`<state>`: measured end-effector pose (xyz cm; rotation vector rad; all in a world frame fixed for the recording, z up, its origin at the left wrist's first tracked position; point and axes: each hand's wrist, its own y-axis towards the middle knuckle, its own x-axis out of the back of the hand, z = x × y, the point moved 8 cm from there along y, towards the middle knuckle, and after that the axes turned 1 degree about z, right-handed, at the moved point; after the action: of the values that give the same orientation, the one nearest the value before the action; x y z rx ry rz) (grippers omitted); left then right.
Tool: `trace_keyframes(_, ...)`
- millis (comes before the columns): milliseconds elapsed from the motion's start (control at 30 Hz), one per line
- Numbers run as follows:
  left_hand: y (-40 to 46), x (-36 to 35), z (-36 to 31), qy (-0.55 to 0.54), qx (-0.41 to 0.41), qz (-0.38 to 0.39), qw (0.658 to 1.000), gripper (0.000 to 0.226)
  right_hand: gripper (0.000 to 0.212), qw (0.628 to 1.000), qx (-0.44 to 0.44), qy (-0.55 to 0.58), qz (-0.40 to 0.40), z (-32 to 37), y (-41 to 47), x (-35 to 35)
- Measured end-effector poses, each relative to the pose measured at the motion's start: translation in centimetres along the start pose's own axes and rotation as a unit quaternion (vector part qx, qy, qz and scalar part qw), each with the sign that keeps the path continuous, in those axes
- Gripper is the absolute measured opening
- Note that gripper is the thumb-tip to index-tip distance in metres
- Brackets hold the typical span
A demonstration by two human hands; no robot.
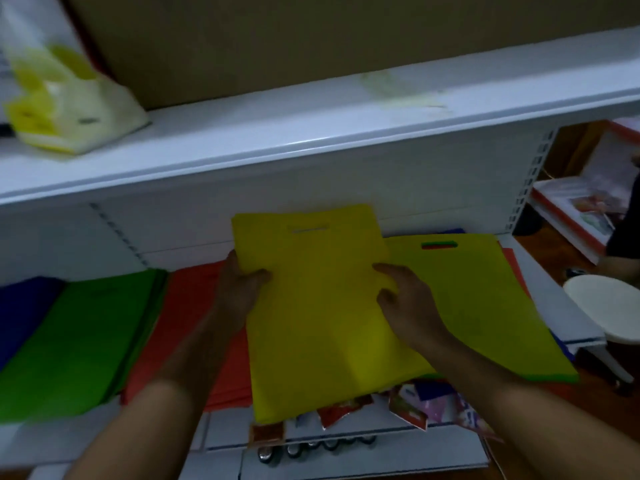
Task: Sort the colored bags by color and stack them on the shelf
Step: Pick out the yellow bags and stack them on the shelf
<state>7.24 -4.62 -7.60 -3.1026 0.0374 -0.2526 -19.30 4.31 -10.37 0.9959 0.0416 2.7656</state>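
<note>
A yellow bag (pixel 318 306) is held flat over the lower shelf (pixel 561 317), its cut-out handle pointing away toward the back panel. The left hand (pixel 239 289) grips its left edge, thumb curled over the top face and the other fingers hidden underneath. The right hand (pixel 405 299) lies on top of the bag near its right edge, fingers bent and pressing or pinching the fabric; whether any of them reach under the edge cannot be told. Both forearms come in from the bottom corners and converge on the bag.

Just beside it on the right, partly under its edge, lies a second yellow bag (pixel 485 306) topping a mixed pile, with red and green showing through its handle slot and a green edge below. To the left on the same shelf lie a red stack (pixel 194 306), then a green stack (pixel 83 341), then a blue stack (pixel 20 306), side by side.

Printed packets (pixel 415 403) hang under the bag at the shelf front. On the upper shelf (pixel 277 133) sits a crumpled pale yellow plastic bag (pixel 62 105). A white stool (pixel 602 306) stands at far right.
</note>
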Motion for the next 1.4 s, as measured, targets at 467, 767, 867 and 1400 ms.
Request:
trace_keyframes(467,-8.7,38.2,2.4,0.075,-0.03,-0.146,0.986,0.059,0.046,0.986,0.106,-0.013,0.126,26.0,-5.2,-26.9)
trace_keyframes(767,-13.9,58.8,4.8,0.164,0.032,-0.294,0.941,0.056,0.047,0.966,0.147,0.018,0.213,39.9,-7.8,-42.8)
trace_keyframes(867,-15.1,64.1,6.5,0.15,0.056,-0.331,0.93,0.059,0.049,0.956,0.171,0.025,0.237,43.7,-7.8,-47.8)
trace_keyframes(1400,-10.0,87.8,11.9,0.166,0.135,-0.404,0.889,0.057,0.052,0.918,0.216,-0.004,0.332,58.5,-3.0,-70.5)
